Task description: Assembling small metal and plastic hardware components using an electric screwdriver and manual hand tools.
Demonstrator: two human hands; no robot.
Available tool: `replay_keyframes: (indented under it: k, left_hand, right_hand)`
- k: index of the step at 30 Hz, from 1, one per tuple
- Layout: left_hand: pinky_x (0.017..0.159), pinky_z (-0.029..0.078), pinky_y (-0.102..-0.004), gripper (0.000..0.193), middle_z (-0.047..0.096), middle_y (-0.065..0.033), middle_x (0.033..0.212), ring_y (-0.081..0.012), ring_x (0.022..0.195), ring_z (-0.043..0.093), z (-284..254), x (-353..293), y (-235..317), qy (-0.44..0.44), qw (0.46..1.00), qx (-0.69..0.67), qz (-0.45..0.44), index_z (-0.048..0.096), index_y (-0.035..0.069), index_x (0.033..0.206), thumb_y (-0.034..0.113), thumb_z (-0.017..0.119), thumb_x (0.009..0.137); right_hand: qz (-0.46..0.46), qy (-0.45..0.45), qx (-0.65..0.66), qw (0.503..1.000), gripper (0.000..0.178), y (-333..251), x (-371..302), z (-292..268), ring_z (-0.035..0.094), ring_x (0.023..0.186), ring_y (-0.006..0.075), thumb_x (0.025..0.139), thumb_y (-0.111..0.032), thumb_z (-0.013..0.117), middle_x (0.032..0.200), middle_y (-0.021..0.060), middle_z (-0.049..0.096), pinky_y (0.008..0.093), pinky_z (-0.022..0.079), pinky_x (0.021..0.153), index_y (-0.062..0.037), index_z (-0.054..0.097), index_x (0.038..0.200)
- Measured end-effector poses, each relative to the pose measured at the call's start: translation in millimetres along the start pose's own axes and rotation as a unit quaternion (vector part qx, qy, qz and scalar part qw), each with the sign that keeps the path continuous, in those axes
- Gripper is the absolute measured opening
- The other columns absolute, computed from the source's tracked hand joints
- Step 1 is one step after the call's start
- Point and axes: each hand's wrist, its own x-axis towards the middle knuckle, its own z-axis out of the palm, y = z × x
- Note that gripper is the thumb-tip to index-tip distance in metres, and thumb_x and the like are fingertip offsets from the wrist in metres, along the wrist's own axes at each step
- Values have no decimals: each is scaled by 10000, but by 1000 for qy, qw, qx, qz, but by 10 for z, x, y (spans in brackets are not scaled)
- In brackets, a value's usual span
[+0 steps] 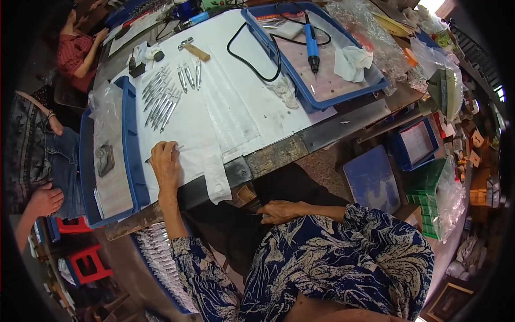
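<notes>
Slim silver metal tools [165,110] are lying on the white-covered table [192,121] beyond the nearer left hand [165,160], mostly slanting away rightward; that hand is resting half-curled (its hold, I cannot tell).

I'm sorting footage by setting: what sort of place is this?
Probably a small assembly workshop: what looks like a blue cylindrical power screwdriver, a metal-headed hammer with a wooden handle, and rows of slender silver metal pieces are all at one white-covered worktable.
</notes>
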Motion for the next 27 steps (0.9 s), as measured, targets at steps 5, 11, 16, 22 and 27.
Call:
replay_keyframes:
  k: [5,11,16,22,27]
  left_hand:
    - [842,367,-386,201,556,-86,961,-260,976,506,-7,6,31,-10,1000,-18,-20,600,78,932,25,623,739]
    - [827,398,-368,225,597,-115,903,-272,896,552,-40,3,13,48,998,-39,14,588,31,942,-40,605,728]
    - [730,460,-359,273,593,-137,883,-284,827,574,-159,28,88,127,989,-75,29,576,5,960,-127,566,721]
    - [629,485,-340,333,566,-160,870,-300,771,577,-415,79,559,171,978,-104,67,542,-8,970,-195,526,694]
    - [600,470,-337,220,539,-175,828,-302,706,573,-698,-264,1013,143,978,-152,17,513,-13,946,-107,570,755]
  right_hand:
    - [51,-55,12,997,440,-31,-27,-115,621,791,316,849,-269,554,815,245,610,418,467,688,72,515,1124]
    - [-40,-30,53,997,503,-392,-344,-641,566,1009,300,851,-298,561,1121,216,565,377,450,873,18,456,1229]
    - [-86,255,-19,963,474,-1008,-647,-1684,593,869,223,859,-311,561,1001,151,616,333,482,792,-55,464,1246]
    - [-141,452,-246,846,462,-1138,-336,-3019,398,561,99,867,-349,542,670,9,457,257,318,486,-35,518,1205]
    - [-180,381,-415,806,416,-1335,163,-3447,535,583,182,854,-301,557,798,134,620,294,433,516,0,557,1141]
